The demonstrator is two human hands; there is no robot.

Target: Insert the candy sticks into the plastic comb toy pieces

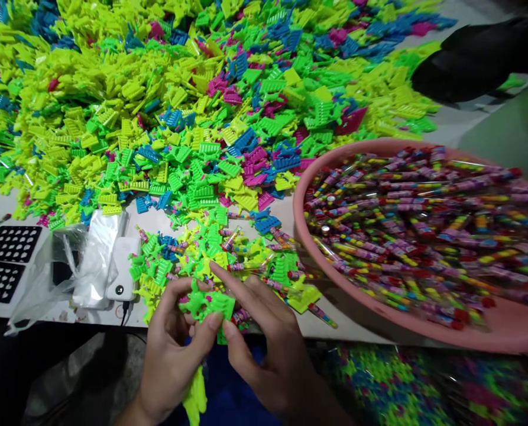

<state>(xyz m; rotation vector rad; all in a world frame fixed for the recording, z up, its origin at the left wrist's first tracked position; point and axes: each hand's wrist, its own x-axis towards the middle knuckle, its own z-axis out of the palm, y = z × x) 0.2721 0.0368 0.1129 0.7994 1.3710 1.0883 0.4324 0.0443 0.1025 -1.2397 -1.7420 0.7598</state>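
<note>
My left hand (175, 343) pinches a bright green plastic toy piece (208, 306) with a ridged block and a small figure-like shape, its thumb pressed on the front. Below the left palm hang yellow plastic pieces (196, 395); how they are held is hidden. Close by on the right is my right hand (268, 331), its thumb tip at the toy piece's lower edge and its index finger stretched out past the top. Just beyond both hands, green, yellow and blue pieces (159, 269) lie mixed with candy-coloured, clear-wrapped tubes (323, 315) at the table's near edge.
A large heap of plastic pieces (126, 89) covers the far table. At right, a pink basin (305, 231) holds many wrapped tubes (392, 225). To the left are a white device (124, 269) with a cable, clear plastic bags (97, 254) and black perforated sheets (15, 242). A dark sleeve (476, 59) reaches in at upper right.
</note>
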